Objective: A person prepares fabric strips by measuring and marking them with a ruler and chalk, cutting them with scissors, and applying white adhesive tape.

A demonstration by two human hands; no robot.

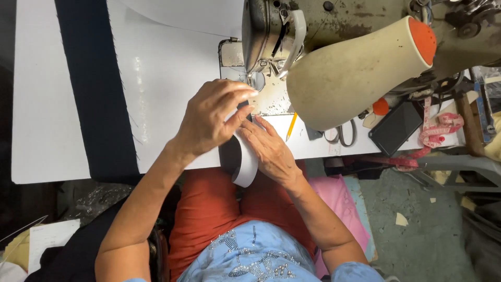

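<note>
Two hands of mine meet at the centre of the frame, just below the needle end of the worn grey metal sewing machine [271, 36]. My left hand [211, 120] hovers with its fingers bent and pinched together on the upper part of a curved strip of white stiff fabric [246, 167], backed with dark cloth. My right hand [269, 149] lies flat with fingers stretched out and loose, pressing the same strip against the near edge of the white table top [47, 104]. The strip's lower end curls over that edge and hangs above my orange-red lap [209, 203].

To the left of my hands the table is bare white up to a long dark navy band of cloth [91, 89], which runs from the top of the frame down to the table's front edge. Right of my hands the space is tight: a yellow pencil [291, 127] lies just beside my right fingertips, and a large cream thread cone with an orange tip [360, 68] looms over that side. Further right, along the table edge, sit grey-handled scissors [344, 133], a black flat phone [396, 125] and a pink coiled measuring tape [438, 130].
</note>
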